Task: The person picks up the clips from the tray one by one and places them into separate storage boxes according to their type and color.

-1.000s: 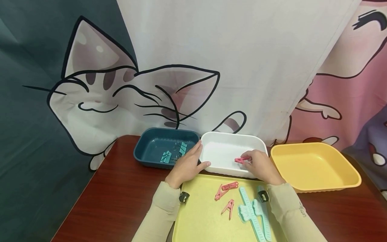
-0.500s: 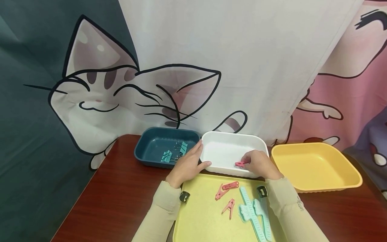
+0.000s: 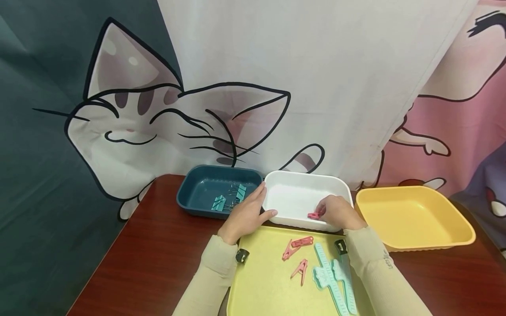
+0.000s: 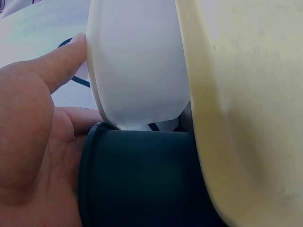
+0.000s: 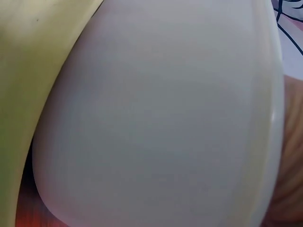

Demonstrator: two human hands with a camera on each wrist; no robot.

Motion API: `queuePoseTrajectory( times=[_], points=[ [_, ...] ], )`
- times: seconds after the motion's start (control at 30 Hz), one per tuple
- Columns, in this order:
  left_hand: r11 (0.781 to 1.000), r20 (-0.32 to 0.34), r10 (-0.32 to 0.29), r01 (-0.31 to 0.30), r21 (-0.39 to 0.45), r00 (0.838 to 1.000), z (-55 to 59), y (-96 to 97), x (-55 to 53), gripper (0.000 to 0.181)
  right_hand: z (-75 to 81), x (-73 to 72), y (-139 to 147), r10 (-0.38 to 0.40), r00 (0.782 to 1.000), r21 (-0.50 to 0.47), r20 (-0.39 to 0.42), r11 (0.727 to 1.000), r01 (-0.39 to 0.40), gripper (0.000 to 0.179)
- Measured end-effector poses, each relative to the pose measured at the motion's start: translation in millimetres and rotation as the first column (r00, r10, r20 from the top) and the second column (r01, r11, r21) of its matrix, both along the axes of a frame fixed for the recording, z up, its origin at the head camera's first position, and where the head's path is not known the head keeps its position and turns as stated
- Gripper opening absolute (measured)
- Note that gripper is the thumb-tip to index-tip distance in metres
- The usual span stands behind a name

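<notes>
My right hand [image 3: 339, 213] reaches into the white bin [image 3: 294, 182] and pinches a pink clothespin [image 3: 313, 216] low over its floor, near the front. Its fingertips are partly hidden behind the hand. My left hand [image 3: 246, 216] lies with extended fingers across the corner where the white bin meets the dark blue bin [image 3: 197, 175]. In the left wrist view its thumb [image 4: 66, 59] touches the white bin's rim. The right wrist view shows mostly the white bin's outer wall [image 5: 156, 113], with part of the hand [image 5: 291, 156] behind the rim.
A yellow tray [image 3: 261, 289] in front bears several pink clothespins [image 3: 300, 271] and two mint bag clips [image 3: 328, 278]. Teal binder clips [image 3: 218, 203] lie in the dark blue bin. A yellow bin [image 3: 411, 219] stands at right on the wooden table [image 3: 146, 254]; a printed curtain hangs behind.
My right hand has lowered the pink clothespin slightly toward the front of the white bin's floor. My left hand has stayed at the bin corner.
</notes>
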State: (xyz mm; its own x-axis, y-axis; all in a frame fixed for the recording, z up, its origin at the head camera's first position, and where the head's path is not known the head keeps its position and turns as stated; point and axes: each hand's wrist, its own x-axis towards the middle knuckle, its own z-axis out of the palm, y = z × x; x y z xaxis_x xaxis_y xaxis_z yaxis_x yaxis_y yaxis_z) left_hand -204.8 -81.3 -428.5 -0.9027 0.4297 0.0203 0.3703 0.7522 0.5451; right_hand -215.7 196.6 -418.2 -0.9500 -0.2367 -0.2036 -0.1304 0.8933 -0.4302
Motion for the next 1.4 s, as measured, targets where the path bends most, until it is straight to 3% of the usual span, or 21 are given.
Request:
queuePoseTrajectory(
  times=[0.7,1.1,1.4],
  points=[
    [1.000,0.008,-0.001,0.001,-0.004,1.000,-0.2,1.0,-1.8,0.081,1.5,-0.3,0.8,-0.009,1.000,0.008,0.023,1.000,0.009,0.015],
    [1.000,0.009,0.007,-0.007,-0.009,1.000,0.8,0.7,0.2,0.081,14.0,8.9,-7.1,-0.057,0.997,-0.010,-0.053,0.998,0.057,0.027],
    [1.000,0.004,0.005,-0.005,-0.003,1.000,-0.8,0.4,-0.1,0.081,23.6,22.3,-12.7,-0.027,0.986,-0.017,-0.165,1.000,0.025,0.029]
  ],
)
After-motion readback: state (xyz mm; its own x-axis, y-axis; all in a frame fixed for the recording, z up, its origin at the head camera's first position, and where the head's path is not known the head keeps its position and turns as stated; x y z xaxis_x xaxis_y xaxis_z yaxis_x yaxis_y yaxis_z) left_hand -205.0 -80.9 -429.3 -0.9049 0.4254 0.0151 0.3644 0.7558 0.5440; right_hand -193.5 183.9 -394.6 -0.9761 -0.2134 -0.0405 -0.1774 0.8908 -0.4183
